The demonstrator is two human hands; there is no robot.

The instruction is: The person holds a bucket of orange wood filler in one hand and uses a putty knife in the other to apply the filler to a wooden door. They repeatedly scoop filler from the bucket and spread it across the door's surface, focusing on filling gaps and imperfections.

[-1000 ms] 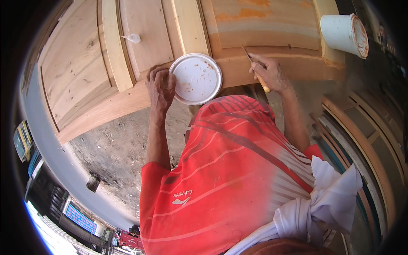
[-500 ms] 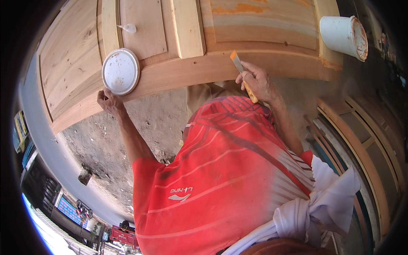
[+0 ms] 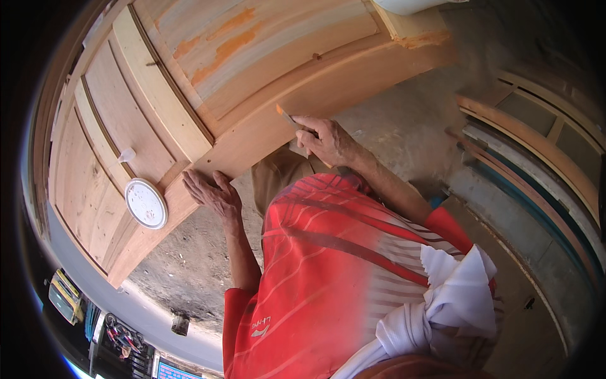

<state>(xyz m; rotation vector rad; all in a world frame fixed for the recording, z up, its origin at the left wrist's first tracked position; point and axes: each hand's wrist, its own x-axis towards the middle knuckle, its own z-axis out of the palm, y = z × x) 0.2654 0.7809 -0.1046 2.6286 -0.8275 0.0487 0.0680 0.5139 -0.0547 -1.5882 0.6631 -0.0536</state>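
A wooden panelled door [image 3: 252, 142] lies flat in front of me, with orange filler smears [image 3: 230, 41] on one panel. My left hand [image 3: 218, 194] rests on its near edge, fingers stretched out, holding nothing. My right hand [image 3: 328, 140] is closed around a putty knife [image 3: 287, 116], just off that edge. Orange filler coats the blade's tip; the handle is mostly hidden by the fingers. To the left of my left hand, a round white lid [image 3: 146, 203] with brownish specks sits on the door. Beyond it is a small translucent plastic piece [image 3: 127, 155].
The underside of a white bucket's rim area [image 3: 413, 5] shows at the top, cut off by the frame. Wooden frames [image 3: 536, 142] are stacked at the right. Dusty ground [image 3: 189, 252] lies below the door, with a small dark block [image 3: 180, 324] on it.
My view has turned to the right. My left hand has left the lid's edge and now lies on the door's rail. My right hand still grips the putty knife.
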